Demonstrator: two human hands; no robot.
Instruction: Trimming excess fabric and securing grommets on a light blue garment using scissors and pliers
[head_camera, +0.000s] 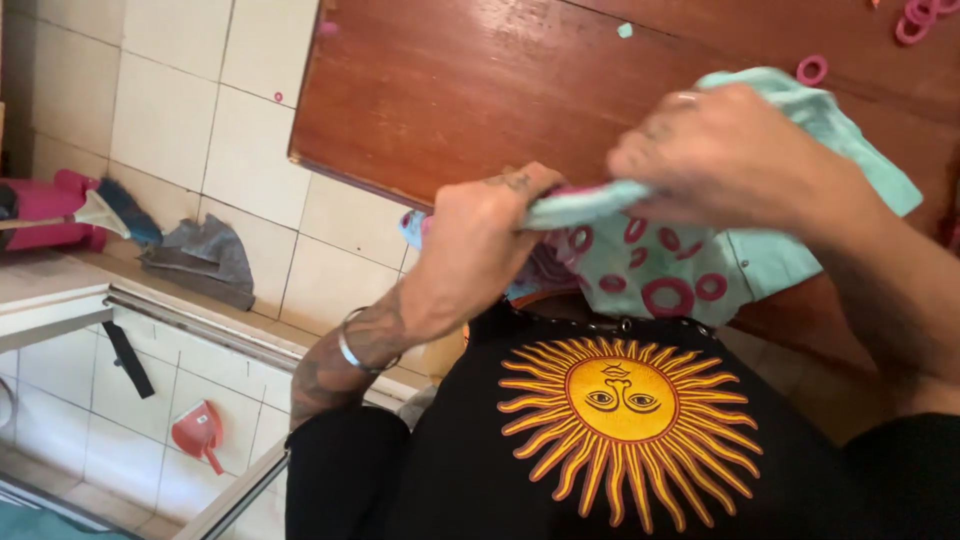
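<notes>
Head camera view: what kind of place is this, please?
Probably a home, perhaps a laundry or utility corner: a pale tiled floor, a wooden table, a grey rag and a red dustpan. Both hands hold a mint cloth.

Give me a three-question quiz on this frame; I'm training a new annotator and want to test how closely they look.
1. True or false: both hands grip the mint-green cloth with pink rings printed on it.
2. What does the left hand wear at the wrist?
A. a watch
B. a metal bangle
C. a glove
3. Fill in: the loose pink rings lie on the ____ table.

Key
1. True: the left hand pinches a bunched fold, and the right hand clutches the cloth from above.
2. B, a metal bangle.
3. Wooden.
</notes>
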